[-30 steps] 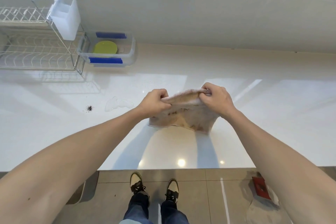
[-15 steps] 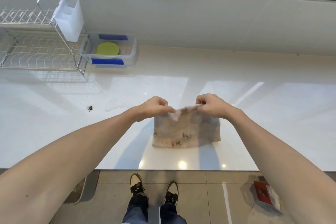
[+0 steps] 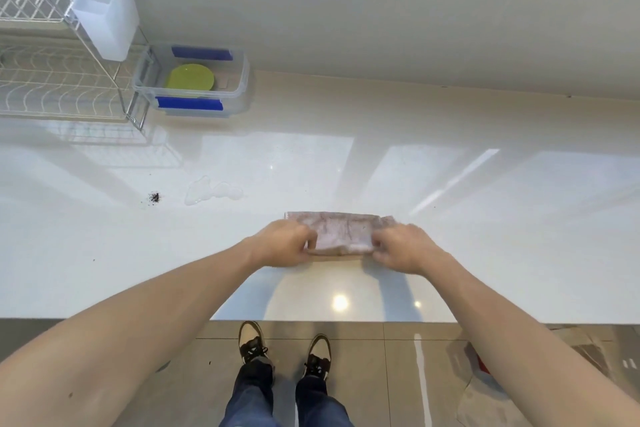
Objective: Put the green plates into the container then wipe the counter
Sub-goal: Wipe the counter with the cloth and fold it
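Observation:
A stained pinkish cloth (image 3: 341,231), folded into a narrow strip, lies flat on the white counter (image 3: 485,218). My left hand (image 3: 282,246) grips its left end and my right hand (image 3: 403,248) grips its right end. A green plate (image 3: 189,77) lies inside the clear container (image 3: 239,87) with blue handles at the back left. On the counter to the left of the cloth sit a small water puddle (image 3: 211,191) and a dark pile of crumbs (image 3: 154,197).
A wire dish rack (image 3: 52,80) with a white cutlery holder (image 3: 104,10) stands at the far left beside the container. The counter's front edge runs just above my shoes (image 3: 284,350). A wall rises behind the counter.
The cloth was held up and spread between both hands; now it is folded over and pressed down flat on the counter, with both hands lower and nearer the front edge.

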